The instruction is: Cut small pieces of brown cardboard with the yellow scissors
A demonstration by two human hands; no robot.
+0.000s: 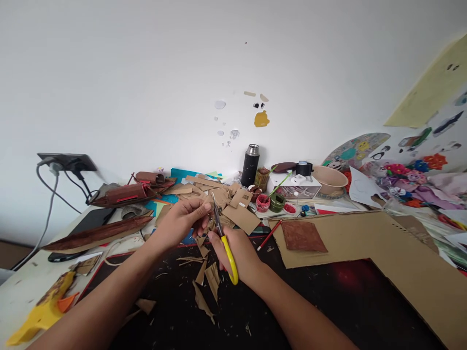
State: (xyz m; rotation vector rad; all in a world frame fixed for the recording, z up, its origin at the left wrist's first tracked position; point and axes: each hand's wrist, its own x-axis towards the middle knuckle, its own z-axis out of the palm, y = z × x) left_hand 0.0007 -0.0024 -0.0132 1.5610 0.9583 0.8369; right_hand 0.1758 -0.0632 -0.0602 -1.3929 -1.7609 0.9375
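My right hand point(239, 248) is wrapped round a pair of scissors point(228, 257) with yellow handles, a bit of red showing inside the loop. The metal blades point up and away, toward the cardboard heap. Just left of the blades, my left hand point(186, 218) is closed in a pinch, thumb against forefinger. Whatever it pinches is too small or too hidden to make out. Behind both hands lies a pile of cardboard scraps point(241, 199). Torn cardboard strips point(212, 281) lie on the dark mat point(164, 311) below them.
A large cardboard sheet point(350, 238) bearing a brown painted square point(302, 236) lies at right, beside a red pencil point(270, 235). Behind stand a black flask point(251, 165) and open paint jars point(277, 202). At left are brown cardboard models point(124, 193) and a yellow glue gun point(44, 311).
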